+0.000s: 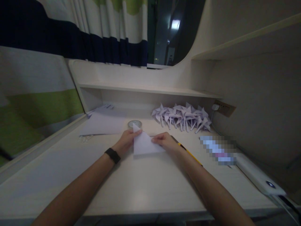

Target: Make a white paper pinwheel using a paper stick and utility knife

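A white sheet of paper [145, 145], folded into a triangle, is held between my two hands just above the desk. My left hand [129, 138] pinches its upper left side, thumb on top. With thumb and fingers, my right hand [166, 140] grips the right side of the paper. Behind the paper's top corner lies a roll of clear tape [134, 124], partly covered. A yellow and black utility knife [190, 153] rests beside my right hand, partly hidden by the forearm.
A pile of white paper pinwheels [183, 115] lies at the back right. Stacked paper sheets [103, 121] sit at the back left, with small paper scraps in front. A white power strip [258, 174] runs along the right wall, near a blurred-out phone-like object [217, 150]. A shelf [145, 89] spans the back.
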A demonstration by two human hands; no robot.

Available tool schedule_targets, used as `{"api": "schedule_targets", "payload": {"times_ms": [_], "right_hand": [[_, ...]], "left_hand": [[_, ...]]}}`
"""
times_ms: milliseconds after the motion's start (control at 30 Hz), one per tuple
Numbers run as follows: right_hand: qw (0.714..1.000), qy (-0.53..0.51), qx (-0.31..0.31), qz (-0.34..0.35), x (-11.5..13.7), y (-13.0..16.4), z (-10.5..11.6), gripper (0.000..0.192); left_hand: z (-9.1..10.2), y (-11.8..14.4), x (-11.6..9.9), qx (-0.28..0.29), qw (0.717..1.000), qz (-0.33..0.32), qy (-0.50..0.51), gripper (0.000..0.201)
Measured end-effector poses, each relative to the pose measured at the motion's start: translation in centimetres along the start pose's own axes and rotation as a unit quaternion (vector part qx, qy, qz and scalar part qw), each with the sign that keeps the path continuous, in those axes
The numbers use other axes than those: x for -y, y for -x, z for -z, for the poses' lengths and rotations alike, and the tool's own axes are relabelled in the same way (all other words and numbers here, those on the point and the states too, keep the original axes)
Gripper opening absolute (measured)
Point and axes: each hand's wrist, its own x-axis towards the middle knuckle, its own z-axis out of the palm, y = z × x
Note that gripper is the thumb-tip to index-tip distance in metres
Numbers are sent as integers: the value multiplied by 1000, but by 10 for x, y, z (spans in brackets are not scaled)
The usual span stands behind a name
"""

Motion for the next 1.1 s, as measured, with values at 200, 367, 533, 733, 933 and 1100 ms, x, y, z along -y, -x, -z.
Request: {"api": "schedule_targets", "payload": {"times_ms": [200, 367, 533, 733, 933, 1100], "right_hand": [[998, -47, 37, -15, 6, 5, 0, 29], [998, -25, 57, -32, 10, 4, 10, 28], [999, 41, 23, 2, 11, 1, 27, 31], [941, 237, -123, 209, 12, 4, 10, 41], [859, 420, -3, 292, 4, 14, -25, 56], [864, 411, -10, 290, 3, 12, -24, 53]], "left_hand": [[15, -3, -8, -78, 997, -25, 17, 35], [29, -7, -19, -129, 990, -48, 20, 37], [35, -10, -19, -178, 982, -64, 29, 37], [24, -7, -9, -166, 985, -51, 3, 35], [9, 4, -8, -123, 991, -42, -32, 39], [7, 4, -9, -97, 995, -34, -15, 43]]}}
